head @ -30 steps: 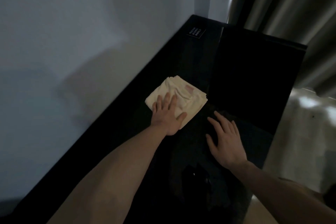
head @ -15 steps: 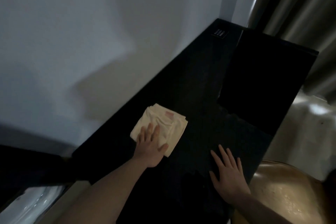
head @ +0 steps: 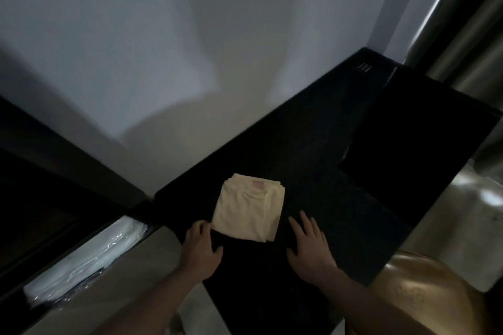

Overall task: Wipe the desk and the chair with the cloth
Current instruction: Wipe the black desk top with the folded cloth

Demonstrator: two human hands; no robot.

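Your folded cream cloth lies flat on the black surface, near its left end and just in front of your two hands. Your left hand rests on the surface at the cloth's near left corner; its fingers curl toward that corner, but the dim light hides whether they pinch the fabric or only touch it, so you cannot tell if it is gripping. Your right hand lies flat and released on the surface just right of the cloth, fingers spread, not touching it. A small pinkish label shows on the cloth's far edge; its print is too small to read. The surface is so dark that its grain and any dust are lost, and a raised black panel on the right blends into it. A tiny white mark sits at the far corner, unreadable. The tan rounded chair is cut off at the lower right. Something pale and glossy lies in the gap at the left, hard to make out.
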